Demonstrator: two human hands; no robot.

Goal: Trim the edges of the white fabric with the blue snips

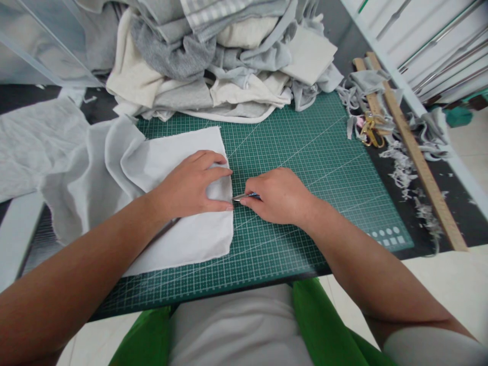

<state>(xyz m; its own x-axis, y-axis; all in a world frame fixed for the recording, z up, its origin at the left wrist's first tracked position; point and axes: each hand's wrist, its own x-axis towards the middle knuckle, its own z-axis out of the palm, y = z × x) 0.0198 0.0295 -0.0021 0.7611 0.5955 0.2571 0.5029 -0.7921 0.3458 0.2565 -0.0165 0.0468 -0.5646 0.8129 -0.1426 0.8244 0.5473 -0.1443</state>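
A white cloth [202, 234] with a slightly frayed edge lies flat on the green cutting mat [282, 137]; its left part runs into loose grey folds. My left hand [186, 185] rests on the cloth, fingers spread, with thumb and fingertips close to its right edge. Just right of that edge, my right hand [280, 195] is closed around a small pointed metal tool [240, 197] with a bit of blue on it. The tool's tip touches or nearly touches the cloth edge beside my left thumb. My right palm hides most of the tool, so its kind is unclear.
A big heap of grey and cream fabric [183, 61] fills the back of the table. At the right lie gold-handled scissors [371, 132], a long wooden ruler [419, 162], fabric scraps and thread lint [400, 170]. More pale cloth [38, 142] spreads at the left.
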